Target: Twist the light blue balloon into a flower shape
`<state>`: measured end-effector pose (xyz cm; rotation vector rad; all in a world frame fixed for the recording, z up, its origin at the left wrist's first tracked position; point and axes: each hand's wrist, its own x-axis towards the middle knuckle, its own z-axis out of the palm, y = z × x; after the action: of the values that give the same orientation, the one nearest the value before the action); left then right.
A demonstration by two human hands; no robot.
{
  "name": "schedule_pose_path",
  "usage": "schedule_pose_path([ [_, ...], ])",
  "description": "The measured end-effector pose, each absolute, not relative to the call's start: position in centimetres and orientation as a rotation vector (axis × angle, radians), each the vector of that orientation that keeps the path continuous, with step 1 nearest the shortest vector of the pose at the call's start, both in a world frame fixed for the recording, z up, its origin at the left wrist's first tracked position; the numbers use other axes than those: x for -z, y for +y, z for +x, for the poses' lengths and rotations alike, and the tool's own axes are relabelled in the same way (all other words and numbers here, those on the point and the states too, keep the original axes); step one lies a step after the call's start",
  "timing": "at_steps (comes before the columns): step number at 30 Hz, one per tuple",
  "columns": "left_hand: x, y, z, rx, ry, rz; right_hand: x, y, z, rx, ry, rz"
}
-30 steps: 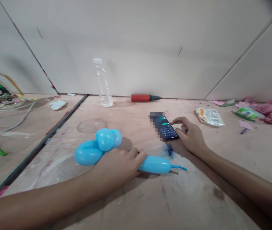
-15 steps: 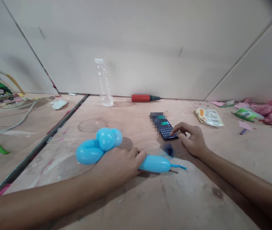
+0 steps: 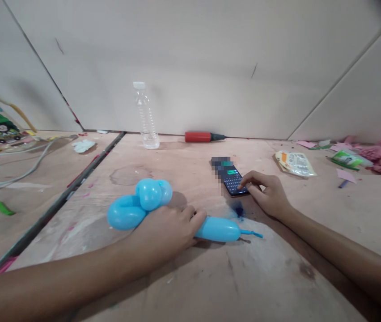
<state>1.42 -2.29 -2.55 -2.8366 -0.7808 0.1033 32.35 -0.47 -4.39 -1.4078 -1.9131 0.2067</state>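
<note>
Left hand (image 3: 167,227) is closed over the middle of the balloon (image 3: 218,229), palm down, fingers wrapped on it. Balloon is blue, twisted, lying on the wooden table (image 3: 210,277) right in front of the person. Its looped, bulging end is on the left of the hand; a straight part comes out on the right and ends in a thin, uninflated tip.

Right hand (image 3: 267,193) is at the phone (image 3: 233,180), not gripping it. Index finger is bent down at the lower part of the lit screen, thumb tucked close to it; can't tell if the fingertip presses. Phone lies flat on the table, keyboard showing, upper part pixelated. A dark blue stain (image 3: 239,209) is just below it, near the balloon's tip.

Farther back, the clear bottle (image 3: 147,120) stands upright by the white wall (image 3: 184,62), white cap on. Red pump (image 3: 197,137) lies along the wall's foot, black nozzle pointing right. Plastic packet (image 3: 295,163) lies right of the phone. Far left: printed bag (image 3: 1,125) and pale cables (image 3: 39,163).
</note>
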Motion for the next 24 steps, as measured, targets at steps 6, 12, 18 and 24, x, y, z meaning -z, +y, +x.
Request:
schedule_pose_path([
  [6,2.47,-2.24,1.55,-0.128,-0.785,-2.858,4.3,-0.48,32.24,-0.222,-1.915,-1.408],
  [12,2.63,-2.4,1.41,-0.133,-0.77,-2.836,4.31,-0.43,32.27,-0.214,-1.914,-1.401],
  [18,1.95,-2.54,1.3,-0.218,-0.689,-2.824,4.38,-0.51,32.29,-0.221,-1.914,-1.396],
  [24,1.91,-2.47,1.31,-0.295,-0.678,-2.884,4.51,-0.38,32.4,-0.218,-1.916,-1.407],
])
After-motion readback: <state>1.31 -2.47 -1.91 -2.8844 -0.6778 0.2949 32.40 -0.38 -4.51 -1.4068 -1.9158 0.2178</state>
